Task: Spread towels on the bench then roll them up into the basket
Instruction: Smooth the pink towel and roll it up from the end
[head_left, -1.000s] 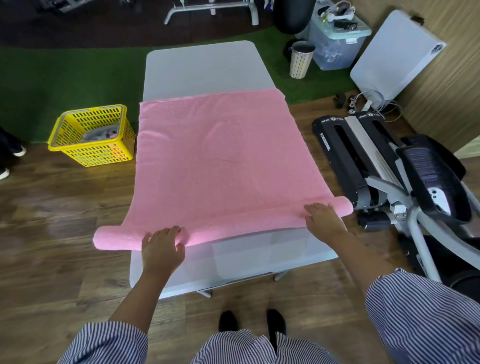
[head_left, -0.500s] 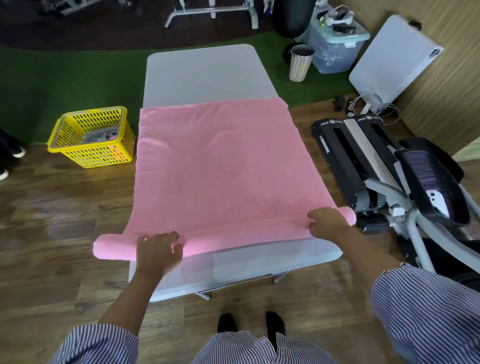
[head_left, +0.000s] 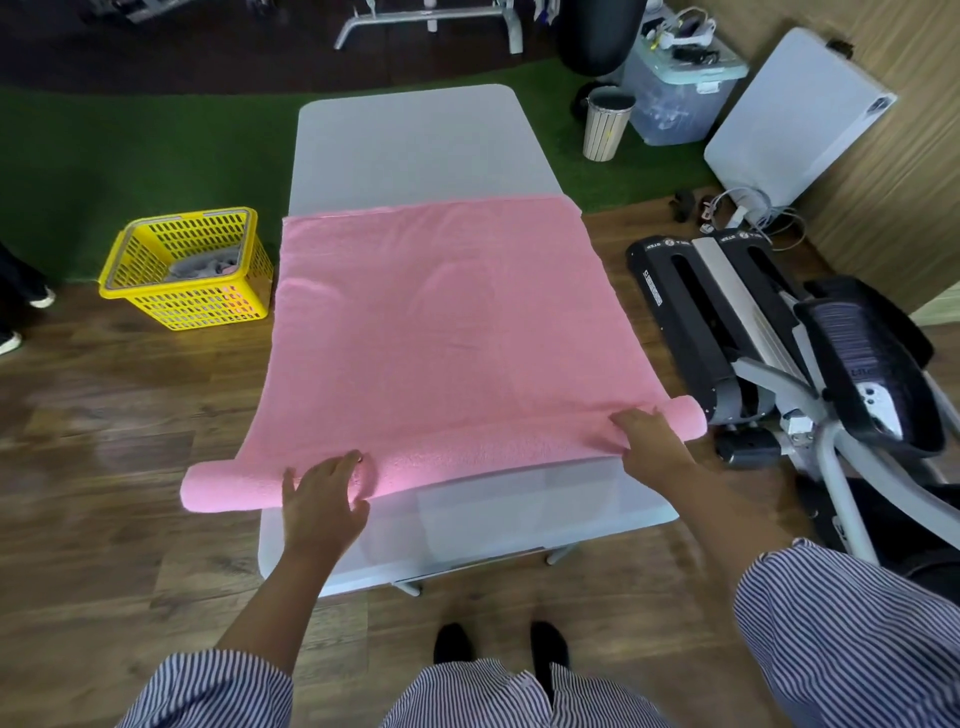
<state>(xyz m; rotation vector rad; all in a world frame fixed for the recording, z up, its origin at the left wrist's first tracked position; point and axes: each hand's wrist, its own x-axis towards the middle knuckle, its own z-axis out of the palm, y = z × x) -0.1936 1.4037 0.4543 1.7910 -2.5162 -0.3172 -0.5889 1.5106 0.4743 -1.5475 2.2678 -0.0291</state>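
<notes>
**Q:** Status of the pink towel (head_left: 441, 322)?

**A:** It lies spread flat across the grey bench (head_left: 415, 140), covering the near and middle portions; the far end of the bench is bare. The near edge is wound into a thin roll (head_left: 467, 457) running the full width, with both ends overhanging the bench sides. By my estimate, spreading is complete and rolling has only begun: most of the length is unrolled.

**Q:** Hand positions?

**A:** The left hand (head_left: 322, 499) rests on the roll toward its left end, fingers extended and laid flat over it. The right hand (head_left: 649, 447) sits near the right end, fingers curled over the roll. Both are on the near side, placed to push away from the person.

**Q:** Remaining steps?

**A:** Complete the roll toward the far edge, then transfer it to the yellow basket (head_left: 140, 291) on the floor just left of the bench. The basket already holds some grey cloth (head_left: 205, 267).
</notes>
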